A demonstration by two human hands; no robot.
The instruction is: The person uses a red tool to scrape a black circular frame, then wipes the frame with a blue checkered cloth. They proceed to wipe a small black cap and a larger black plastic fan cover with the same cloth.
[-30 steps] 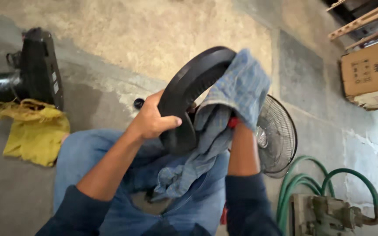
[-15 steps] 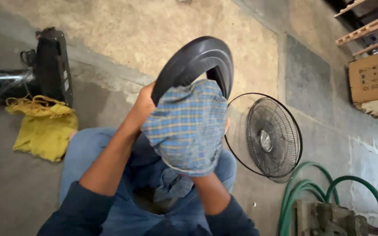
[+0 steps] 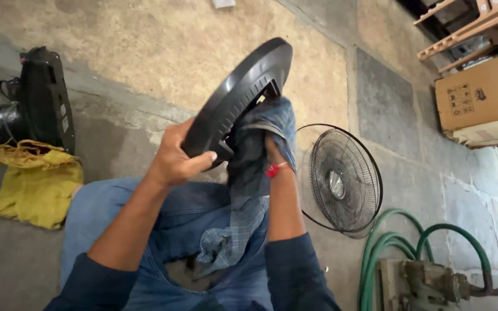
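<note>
A rough repair workshop: bare concrete floor (image 3: 145, 52), fan guard (image 3: 344, 178) (dismantled), green hoses (image 3: 410, 247), cardboard box (image 3: 482, 95).

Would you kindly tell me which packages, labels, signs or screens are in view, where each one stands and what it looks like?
Cardboard box: upper right, under a wooden pallet; rectangular, plain brown.
Printed markings: on the box's facing side; small dark symbols in a cluster.
No signs or screens show.

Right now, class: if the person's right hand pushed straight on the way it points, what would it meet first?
The right hand, wrapped in the blue checked cloth, points up into the black round cover; it would meet that cover's inner side first, and it seems to touch already.
</note>
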